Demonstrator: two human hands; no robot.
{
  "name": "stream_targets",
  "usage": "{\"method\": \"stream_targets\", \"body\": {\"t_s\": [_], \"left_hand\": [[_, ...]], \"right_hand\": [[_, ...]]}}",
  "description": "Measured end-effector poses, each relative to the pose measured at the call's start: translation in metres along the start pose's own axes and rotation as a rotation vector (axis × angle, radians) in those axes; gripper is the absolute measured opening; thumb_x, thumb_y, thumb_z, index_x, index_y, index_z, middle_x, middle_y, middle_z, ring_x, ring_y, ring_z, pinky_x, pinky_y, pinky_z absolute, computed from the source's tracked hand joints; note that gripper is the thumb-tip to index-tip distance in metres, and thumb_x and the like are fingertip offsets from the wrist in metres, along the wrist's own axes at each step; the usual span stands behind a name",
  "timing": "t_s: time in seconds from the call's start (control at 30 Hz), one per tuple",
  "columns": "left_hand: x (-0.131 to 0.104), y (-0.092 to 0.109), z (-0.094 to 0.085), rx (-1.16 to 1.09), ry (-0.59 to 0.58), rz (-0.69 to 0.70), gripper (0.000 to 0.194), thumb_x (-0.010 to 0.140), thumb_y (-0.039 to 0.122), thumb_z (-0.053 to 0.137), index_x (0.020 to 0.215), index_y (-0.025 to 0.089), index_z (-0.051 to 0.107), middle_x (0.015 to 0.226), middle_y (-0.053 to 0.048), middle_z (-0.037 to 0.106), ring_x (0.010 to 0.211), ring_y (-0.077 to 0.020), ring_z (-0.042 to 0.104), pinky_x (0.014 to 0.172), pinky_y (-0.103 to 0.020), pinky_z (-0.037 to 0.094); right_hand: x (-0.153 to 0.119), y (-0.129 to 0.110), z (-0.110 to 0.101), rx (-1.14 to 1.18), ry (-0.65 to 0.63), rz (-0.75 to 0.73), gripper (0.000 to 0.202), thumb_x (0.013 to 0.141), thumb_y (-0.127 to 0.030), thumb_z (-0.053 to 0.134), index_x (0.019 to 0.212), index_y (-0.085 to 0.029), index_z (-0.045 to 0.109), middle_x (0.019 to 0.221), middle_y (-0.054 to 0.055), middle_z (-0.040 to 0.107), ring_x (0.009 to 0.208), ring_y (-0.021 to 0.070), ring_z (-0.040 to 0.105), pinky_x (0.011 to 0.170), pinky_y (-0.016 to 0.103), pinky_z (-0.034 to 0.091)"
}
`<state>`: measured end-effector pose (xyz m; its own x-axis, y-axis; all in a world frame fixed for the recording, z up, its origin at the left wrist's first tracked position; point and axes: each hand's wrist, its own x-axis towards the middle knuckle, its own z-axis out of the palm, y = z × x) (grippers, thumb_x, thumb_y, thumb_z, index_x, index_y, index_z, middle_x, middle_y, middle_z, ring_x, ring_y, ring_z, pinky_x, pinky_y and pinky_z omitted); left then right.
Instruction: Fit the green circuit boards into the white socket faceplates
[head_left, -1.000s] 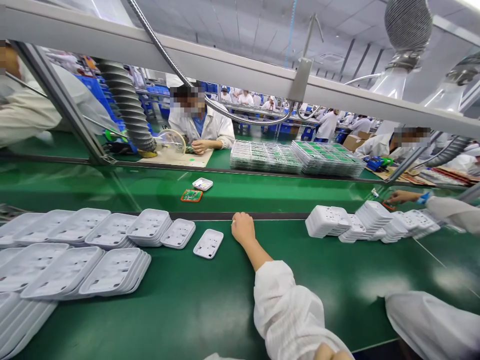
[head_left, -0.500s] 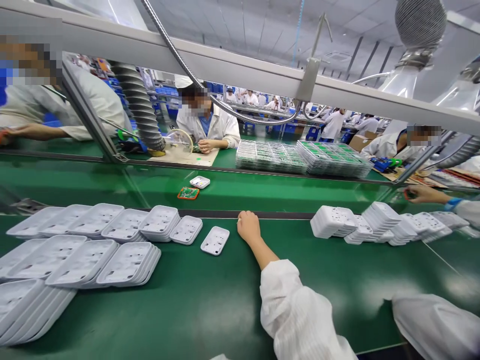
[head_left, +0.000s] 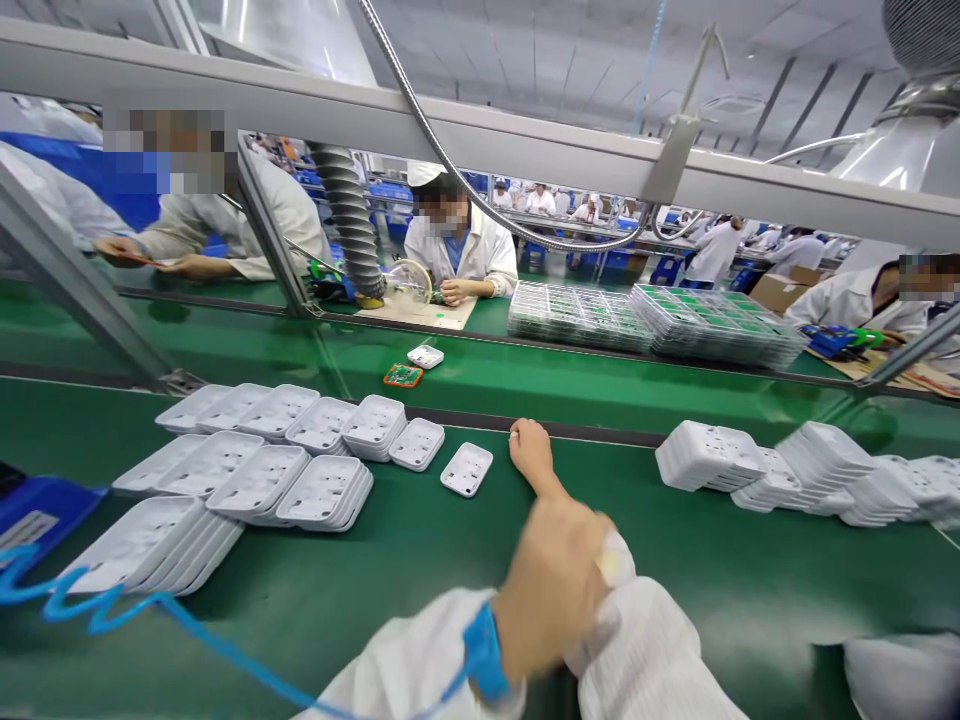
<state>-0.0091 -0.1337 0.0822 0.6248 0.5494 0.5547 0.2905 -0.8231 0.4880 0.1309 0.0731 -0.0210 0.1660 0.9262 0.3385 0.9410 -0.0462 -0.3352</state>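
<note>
- Far left: blue coiled cord [head_left: 157,600] trails over the green table [head_left: 322,590].
- Next, left stacks [head_left: 259,480] of white plastic housings, recessed faces up, in overlapping rows. We see no boards in their uppermost housings.
- Beyond the dark rail: green circuit board [head_left: 403,376] in an orange frame, just beside a small white cover [head_left: 426,356]. Neither sits in a housing; we judge them not yet joined.
- Lone white housing [head_left: 466,470]: flat on the table, apart from the left stacks, near the right hand; no board in it. We reckon stacking is mostly done on this side, with this one left over.
- Right hand [head_left: 531,450]: at the table's far edge, fingers curled. No object shows; we cannot tell if its grip is clenched on anything.
- Left hand [head_left: 559,580]: blurred, blue wrist strap [head_left: 486,650], over the right forearm near the cuff. Grip: we cannot tell.
- Farther right, well apart: right stacks [head_left: 709,450] of white housings, leaning. We cannot tell whether these are finished.
</note>
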Motion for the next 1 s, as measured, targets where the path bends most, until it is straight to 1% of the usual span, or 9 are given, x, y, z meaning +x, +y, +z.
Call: {"method": "stream_targets", "body": {"t_s": [0.07,0.13,0.2,0.27,0.37,0.5,0.6,0.77,1.0], "left_hand": [[0.039,-0.058,-0.003,0.093,0.081,-0.113,0.032,0.089,0.024,0.04,0.118,0.015,0.051,0.118,-0.016,0.051,0.11,-0.0289,0.047,0.09,-0.052,0.041],[0.06,-0.113,0.0,0.374,0.157,-0.312,0.041,0.085,0.024,0.047,0.124,0.013,0.046,0.127,-0.018,0.046,0.12,-0.033,0.038,0.095,-0.053,0.034],[0.062,-0.152,0.006,0.542,0.119,-0.407,0.051,0.081,0.028,0.053,0.127,0.01,0.043,0.132,-0.02,0.04,0.124,-0.0356,0.033,0.097,-0.052,0.031],[0.052,-0.173,0.014,0.619,0.049,-0.468,0.054,0.08,0.032,0.054,0.128,0.011,0.043,0.133,-0.021,0.039,0.123,-0.0364,0.033,0.095,-0.051,0.032],[0.038,-0.178,0.024,0.652,-0.02,-0.514,0.048,0.082,0.028,0.05,0.127,0.014,0.043,0.132,-0.018,0.041,0.117,-0.0329,0.039,0.089,-0.046,0.038],[0.039,-0.17,0.025,0.661,-0.053,-0.483,0.047,0.081,0.025,0.051,0.127,0.016,0.043,0.13,-0.015,0.042,0.11,-0.0305,0.044,0.083,-0.042,0.041],[0.046,-0.17,0.013,0.689,-0.003,-0.444,0.049,0.081,0.024,0.051,0.128,0.015,0.041,0.133,-0.015,0.04,0.114,-0.0306,0.041,0.086,-0.042,0.039],[0.059,-0.186,-0.022,0.784,0.105,-0.518,0.046,0.082,0.023,0.047,0.127,0.013,0.04,0.133,-0.017,0.038,0.116,-0.0319,0.038,0.089,-0.044,0.036],[0.066,-0.212,-0.043,0.854,-0.025,-0.657,0.039,0.08,0.026,0.05,0.116,0.014,0.046,0.116,-0.015,0.046,0.102,-0.0305,0.046,0.079,-0.04,0.041]], "right_hand": [[-0.001,0.0,0.0,0.004,0.003,0.0,0.013,0.083,-0.016,0.04,0.084,-0.019,0.052,0.085,0.003,0.057,0.078,0.015,0.047,0.069,0.026,0.03],[-0.001,-0.001,0.0,0.001,0.01,0.0,0.012,0.083,-0.016,0.041,0.084,-0.019,0.053,0.085,0.003,0.057,0.078,0.0152,0.047,0.069,0.026,0.03],[0.0,-0.002,-0.001,-0.005,0.018,0.0,0.012,0.082,-0.016,0.042,0.084,-0.019,0.053,0.084,0.003,0.057,0.079,0.0154,0.048,0.069,0.027,0.03],[0.001,-0.002,-0.002,-0.011,0.02,0.001,0.012,0.081,-0.015,0.042,0.085,-0.019,0.053,0.083,0.003,0.057,0.079,0.0155,0.048,0.07,0.027,0.03],[0.001,-0.002,-0.003,-0.016,0.011,-0.002,0.012,0.082,-0.016,0.043,0.086,-0.019,0.054,0.084,0.003,0.057,0.08,0.0156,0.048,0.071,0.027,0.03],[0.0,-0.001,-0.002,-0.011,-0.001,-0.009,0.013,0.083,-0.016,0.042,0.087,-0.019,0.054,0.086,0.003,0.056,0.082,0.016,0.048,0.073,0.027,0.03],[0.0,0.0,-0.001,-0.002,0.0,-0.014,0.014,0.083,-0.016,0.04,0.086,-0.019,0.053,0.085,0.003,0.056,0.081,0.0164,0.047,0.072,0.028,0.029],[0.001,0.001,0.0,0.002,0.003,-0.025,0.013,0.083,-0.017,0.041,0.086,-0.019,0.053,0.085,0.003,0.056,0.08,0.0162,0.047,0.072,0.028,0.029],[0.001,0.0,0.0,-0.004,-0.007,-0.018,0.013,0.083,-0.017,0.04,0.086,-0.019,0.053,0.084,0.003,0.056,0.08,0.0152,0.047,0.072,0.027,0.03]]}}
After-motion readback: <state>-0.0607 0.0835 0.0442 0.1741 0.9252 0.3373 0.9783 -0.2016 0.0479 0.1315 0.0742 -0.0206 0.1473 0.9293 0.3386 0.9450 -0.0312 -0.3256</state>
